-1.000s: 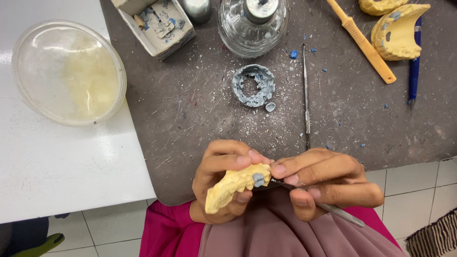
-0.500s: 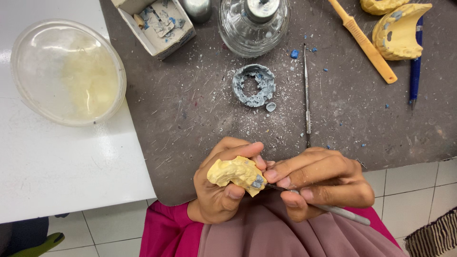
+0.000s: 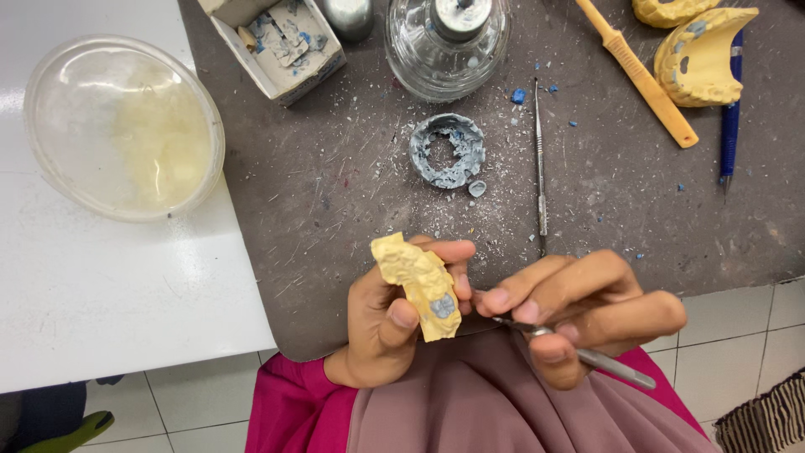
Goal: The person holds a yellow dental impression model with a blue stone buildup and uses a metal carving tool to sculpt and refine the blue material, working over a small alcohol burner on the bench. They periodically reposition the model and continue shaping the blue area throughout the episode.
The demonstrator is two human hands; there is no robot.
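My left hand [image 3: 387, 323] grips a yellow plaster dental cast [image 3: 418, 283], held up on end over the front edge of the dark work mat [image 3: 335, 168]. A small patch of blue-grey wax [image 3: 442, 307] shows on the cast near its lower end. My right hand [image 3: 587, 310] pinches a thin metal instrument [image 3: 587, 356] like a pen, its tip against the cast beside the wax patch. The handle sticks out to the lower right.
On the mat lie a ring of blue-grey wax [image 3: 448, 150], a second metal tool [image 3: 540, 164], a glass burner [image 3: 447, 40], a small box of wax scraps [image 3: 281, 42], a yellow-handled tool [image 3: 641, 77], a blue pen [image 3: 731, 117] and another yellow cast [image 3: 700, 54]. A clear bowl [image 3: 124, 126] sits left on the white table.
My left hand has turned the cast from lying across to standing more upright, bringing the wax patch to the lower end. My right hand stays close with the instrument.
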